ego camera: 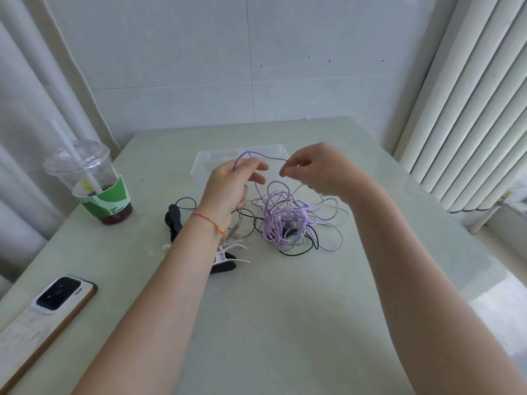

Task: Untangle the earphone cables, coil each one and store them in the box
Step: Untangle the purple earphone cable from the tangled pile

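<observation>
Both hands are raised above a pale table (285, 323), each holding a stretch of the purple earphone cable (268, 158) that runs between them in a shallow arc. The left hand (228, 189) has the cable looped over its fingers near the tips, thumb and forefinger closed on it while the other fingers spread loosely forward; a thin orange string bracelet (209, 222) circles that wrist. The right hand (316, 169) pinches the other end of the lifted stretch between thumb and forefinger, with the remaining fingers curled in toward the palm. From the lifted stretch the purple cable drops into the tangle (288, 220) lying on the table just below and between the hands, where purple loops are knotted together with a black cable (299, 250) and a thin pale green one (340, 216). Beyond the hands, toward the wall, stands the clear plastic box (205, 161), partly hidden behind the left hand; whether anything lies inside cannot be told. Under the left forearm sit black and white clips (228, 259), touching one another, with another black piece (174, 220) just to their left. Near the table's left edge is a lidded plastic cup (88, 181) with a white straw and a green sleeve, and nearer the viewer a phone (57, 297) lies face down
</observation>
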A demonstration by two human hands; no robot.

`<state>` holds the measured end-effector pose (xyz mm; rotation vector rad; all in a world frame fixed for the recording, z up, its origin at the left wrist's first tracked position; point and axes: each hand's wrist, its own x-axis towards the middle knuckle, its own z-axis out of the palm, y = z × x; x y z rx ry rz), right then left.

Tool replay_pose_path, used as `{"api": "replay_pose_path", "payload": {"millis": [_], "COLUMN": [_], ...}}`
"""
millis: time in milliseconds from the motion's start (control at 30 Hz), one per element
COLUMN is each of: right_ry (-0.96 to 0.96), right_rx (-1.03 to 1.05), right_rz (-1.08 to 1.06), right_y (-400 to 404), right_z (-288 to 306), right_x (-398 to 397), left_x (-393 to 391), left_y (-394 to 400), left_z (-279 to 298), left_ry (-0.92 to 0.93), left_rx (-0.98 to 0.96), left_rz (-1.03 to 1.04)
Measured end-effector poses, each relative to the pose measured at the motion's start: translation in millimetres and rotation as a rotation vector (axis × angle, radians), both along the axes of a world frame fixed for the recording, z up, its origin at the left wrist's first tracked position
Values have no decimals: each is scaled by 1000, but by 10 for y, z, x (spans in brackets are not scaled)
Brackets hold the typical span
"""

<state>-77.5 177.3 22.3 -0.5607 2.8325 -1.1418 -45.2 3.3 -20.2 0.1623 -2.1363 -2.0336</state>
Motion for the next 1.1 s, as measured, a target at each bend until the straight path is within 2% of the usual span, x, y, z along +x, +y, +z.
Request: {"api": "replay_pose_path", "payload": {"millis": [67,133,300,367,433,500,633,767,833,933,1100], "right_ry": [-9,-26,-91,-124,-156,-138,-155,-4,83,92,93], "right_rx": [29,67,135,16,-143,-158,-3,25,-8,-130,-216], "right_rz": [60,104,155,116,65,89,195,96,39,-1,-1], "right_y": [-52,-92,-133,-143,-138,-111,-109,-140,-125,-106,-95], "right_z": [-8,-23,-2,2,-14,-33,-56,-92,-103,-96,-67], "right_x": [33,60,125,96,58,43,72,10,-25,-46,-20], "left_x": [-2,5,62,68,65,61,62,21,-8,-2,37], "left_y": [21,25,25,20,14,11,1,-26,-38,-17,35], "left_z": [-9,-11,84,110,118,108,90,60,17,-27,-26], "left_ry": [-1,6,83,120,128,119,109,36,-62,-167,-150], "left_rx": [-77,-76,151,267,305,291,287,152,37,-24,-47], "left_rz": [1,-29,-154,-179,-178,-171,-175,-150,-111,-166,-241]}}
